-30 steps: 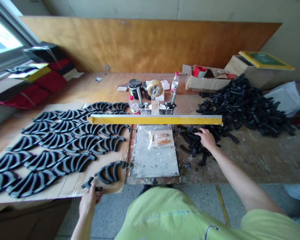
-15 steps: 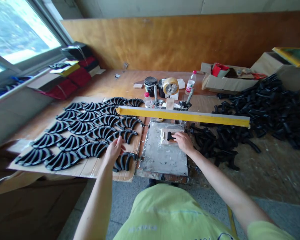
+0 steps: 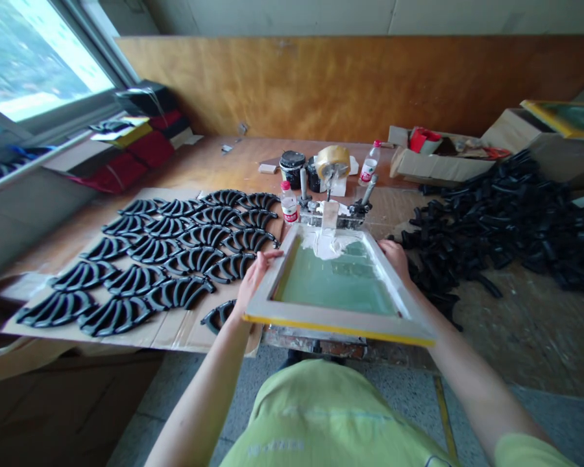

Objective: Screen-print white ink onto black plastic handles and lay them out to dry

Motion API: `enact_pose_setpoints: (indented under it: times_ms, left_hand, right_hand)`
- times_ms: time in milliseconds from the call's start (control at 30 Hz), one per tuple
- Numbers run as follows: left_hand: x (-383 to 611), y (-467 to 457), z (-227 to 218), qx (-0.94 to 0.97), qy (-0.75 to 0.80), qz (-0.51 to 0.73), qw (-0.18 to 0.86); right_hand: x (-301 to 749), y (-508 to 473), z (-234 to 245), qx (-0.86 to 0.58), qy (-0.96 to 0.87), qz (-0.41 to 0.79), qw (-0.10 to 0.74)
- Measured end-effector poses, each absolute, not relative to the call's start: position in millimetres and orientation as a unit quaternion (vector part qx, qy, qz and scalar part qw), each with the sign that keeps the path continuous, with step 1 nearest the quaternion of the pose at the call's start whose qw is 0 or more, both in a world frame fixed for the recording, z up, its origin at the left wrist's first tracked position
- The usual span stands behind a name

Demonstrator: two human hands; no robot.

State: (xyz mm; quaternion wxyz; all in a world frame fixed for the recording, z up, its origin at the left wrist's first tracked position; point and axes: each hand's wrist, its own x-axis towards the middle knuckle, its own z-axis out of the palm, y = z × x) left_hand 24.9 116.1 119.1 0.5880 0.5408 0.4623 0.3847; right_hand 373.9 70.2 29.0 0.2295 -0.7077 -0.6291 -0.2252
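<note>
A screen printing frame [image 3: 331,318] with a green mesh is swung down low over the worktable, hinged at its far side. White ink [image 3: 327,246] lies smeared across the far end of the mesh. My left hand [image 3: 254,279] grips the frame's left rim. On the opposite side my right hand [image 3: 395,256] holds the right rim, its fingers partly hidden. Beneath the frame, the flat metal base and the black part on it are out of sight. A wooden-handled piece [image 3: 329,214] stands at the ink, by the metal hinge clamps [image 3: 363,206].
Curved black parts [image 3: 136,279] lie in rows on cardboard to the left. A heap of similar parts [image 3: 506,220] covers the right side. Behind the frame stand bottles [image 3: 289,204], ink tubs [image 3: 292,168] and a tape roll [image 3: 333,162]. An open carton [image 3: 438,162] sits farther back.
The frame has come down from its raised, edge-on position. My right hand has left the small black part on the base; both hands now hold the frame's sides.
</note>
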Motion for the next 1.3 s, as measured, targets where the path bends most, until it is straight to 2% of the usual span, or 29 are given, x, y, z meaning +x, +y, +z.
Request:
enact_pose_setpoints:
  times_ms: [167,233,367,467,600,733,800,967,1100,1200,1300]
  left_hand:
    - [8.9,92.7,50.7,0.541,0.521,0.296,0.591]
    - [9.6,93.3,25.7,0.543,0.537,0.276,0.584]
    - [8.8,99.7,-5.7,0.558,0.551,0.264,0.561]
    - [7.2,100.0,-13.7,0.556,0.555,0.266,0.558]
    - [8.6,96.8,-12.0,0.538,0.561,0.286,0.560]
    - [9.9,95.7,-5.8,0.535,0.566,0.286,0.558]
    - [9.7,95.6,-2.6,0.541,0.561,0.287,0.558]
    - [10.9,93.5,8.4,0.520,0.544,0.297,0.587]
    - [13.9,91.1,24.6,0.506,0.543,0.295,0.602]
    - [12.2,90.8,46.0,0.509,0.535,0.280,0.614]
    - [8.1,93.2,77.1,0.533,0.527,0.293,0.593]
  right_hand:
    - [354.1,124.4,62.4,-0.680,-0.660,-0.114,0.298]
    - [329.2,148.3,68.6,-0.657,-0.703,-0.067,0.264]
    - [300.2,163.7,61.7,-0.664,-0.734,0.026,0.141]
    - [293.8,139.8,49.8,-0.655,-0.747,0.026,0.112]
    - [291.5,95.3,47.7,-0.559,-0.820,0.028,0.121]
    - [298.3,89.5,58.8,-0.487,-0.860,0.089,0.129]
    - [300.3,97.4,59.5,-0.513,-0.837,0.103,0.162]
    - [292.4,89.6,39.4,-0.545,-0.800,0.028,0.251]
    - [293.4,85.2,41.4,-0.519,-0.814,0.059,0.252]
    - [299.6,118.1,62.4,-0.591,-0.762,0.069,0.255]
    - [314.2,156.4,87.8,-0.663,-0.715,0.048,0.218]
